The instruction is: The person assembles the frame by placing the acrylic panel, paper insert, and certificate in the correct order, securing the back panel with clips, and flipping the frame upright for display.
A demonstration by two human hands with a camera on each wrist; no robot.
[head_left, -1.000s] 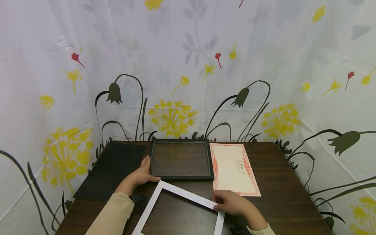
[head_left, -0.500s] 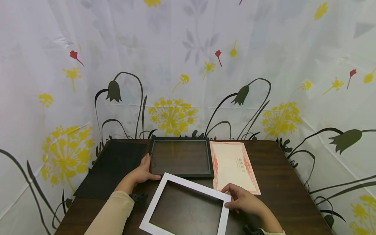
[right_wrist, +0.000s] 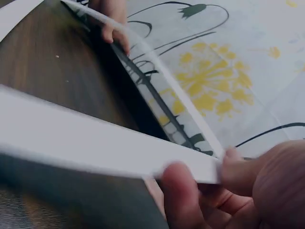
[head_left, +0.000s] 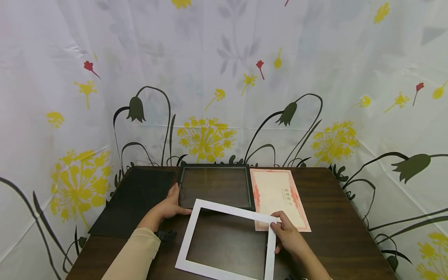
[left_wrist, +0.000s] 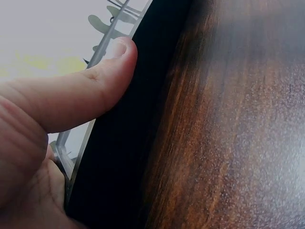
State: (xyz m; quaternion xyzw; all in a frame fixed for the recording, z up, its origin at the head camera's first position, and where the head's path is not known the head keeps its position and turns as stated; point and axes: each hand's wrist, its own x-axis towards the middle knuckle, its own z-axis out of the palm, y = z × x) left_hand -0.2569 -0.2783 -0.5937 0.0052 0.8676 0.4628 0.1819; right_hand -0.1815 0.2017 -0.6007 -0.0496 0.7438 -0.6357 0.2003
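Note:
A black picture frame with a clear pane lies at the far middle of the table. My left hand rests at its near left corner, fingers along the left side and thumb spread along the near edge. In the left wrist view the thumb lies over the frame's black border. My right hand pinches a white rectangular mat border by its far right corner. The mat is raised at a tilt, its far edge overlapping the black frame's near edge in the head view.
A cream sheet with a red patterned border, like a certificate, lies right of the black frame. A thin black board lies to the left. Behind the brown wooden table hangs a white flowered curtain.
My right hand has moved up and to the right, bringing the white mat toward the black frame and turning it straighter. My left hand has stayed at the frame's corner.

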